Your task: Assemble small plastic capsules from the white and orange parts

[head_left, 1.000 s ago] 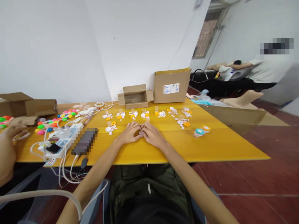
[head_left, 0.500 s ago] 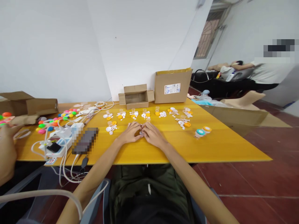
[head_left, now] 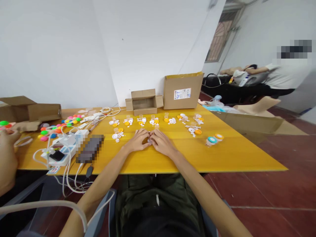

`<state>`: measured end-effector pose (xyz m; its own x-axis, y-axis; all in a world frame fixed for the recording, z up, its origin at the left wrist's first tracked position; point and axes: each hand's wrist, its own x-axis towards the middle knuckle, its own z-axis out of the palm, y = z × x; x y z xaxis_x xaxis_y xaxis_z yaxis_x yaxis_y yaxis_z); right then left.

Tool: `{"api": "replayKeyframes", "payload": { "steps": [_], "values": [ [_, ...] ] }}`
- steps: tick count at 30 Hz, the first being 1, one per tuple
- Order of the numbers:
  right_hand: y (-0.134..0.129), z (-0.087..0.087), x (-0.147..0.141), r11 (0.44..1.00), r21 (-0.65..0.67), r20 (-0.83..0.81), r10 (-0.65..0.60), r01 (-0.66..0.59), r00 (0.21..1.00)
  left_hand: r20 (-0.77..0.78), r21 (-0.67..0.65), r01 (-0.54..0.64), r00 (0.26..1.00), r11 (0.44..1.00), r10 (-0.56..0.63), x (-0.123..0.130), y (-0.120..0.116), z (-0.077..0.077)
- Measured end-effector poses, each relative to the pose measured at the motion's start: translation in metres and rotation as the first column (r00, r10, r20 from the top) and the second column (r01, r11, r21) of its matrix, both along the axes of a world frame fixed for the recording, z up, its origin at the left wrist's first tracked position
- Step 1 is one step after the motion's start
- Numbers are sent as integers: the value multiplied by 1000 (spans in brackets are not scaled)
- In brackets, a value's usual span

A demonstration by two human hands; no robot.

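My left hand (head_left: 138, 140) and my right hand (head_left: 161, 141) meet above the middle of the yellow table (head_left: 153, 161). The fingers of both are closed around one small, clear piece (head_left: 149, 140), mostly hidden by the fingertips, so its kind is unclear. Just beyond my fingers stands a small clear cup (head_left: 157, 126). Groups of clear cups, white discs and yellow rings lie in an arc behind and beside my hands, such as the white discs (head_left: 115, 136) on the left and the yellow ring (head_left: 197, 131) on the right. Two capped clear containers, one with a teal lid (head_left: 211, 140), stand further right.
A small open carton (head_left: 144, 102) and a larger box (head_left: 182, 92) stand at the back. On the left are a power strip (head_left: 74, 144) with cables, a phone (head_left: 90, 149) and colourful balls (head_left: 44, 133). Another person's hand (head_left: 7, 158) is at the far left; a person sits far right.
My hands stay almost still around the small piece. At the far left, the other person's hand and the balls by it have shifted slightly.
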<state>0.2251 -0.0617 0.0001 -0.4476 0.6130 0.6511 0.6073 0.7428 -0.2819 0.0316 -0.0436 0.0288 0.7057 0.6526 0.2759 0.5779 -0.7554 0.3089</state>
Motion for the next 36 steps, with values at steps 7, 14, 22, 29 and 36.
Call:
{"api": "replayKeyframes", "payload": {
  "steps": [7, 14, 22, 29, 36],
  "values": [
    [0, -1, 1, 1000, -5, -26, 2, -3, 1000, 18, 14, 13, 1000, 1000, -13, 0, 0, -1],
    [1, -1, 0, 1000, 5, -27, -2, 3, 1000, 0, 13, 10, 1000, 1000, -10, 0, 0, -1],
    [0, 0, -1, 1000, 5, -39, 1, -1, 999, 15, 17, 18, 1000, 1000, -18, 0, -1, 1],
    [-1, 2, 0, 1000, -23, -25, 11, -12, 1000, 9, 13, 5, 1000, 1000, -5, 0, -1, 0],
    [1, 0, 0, 1000, -29, -44, 7, -8, 999, 21, 9, 15, 1000, 1000, -15, 0, -1, 0]
  ]
}}
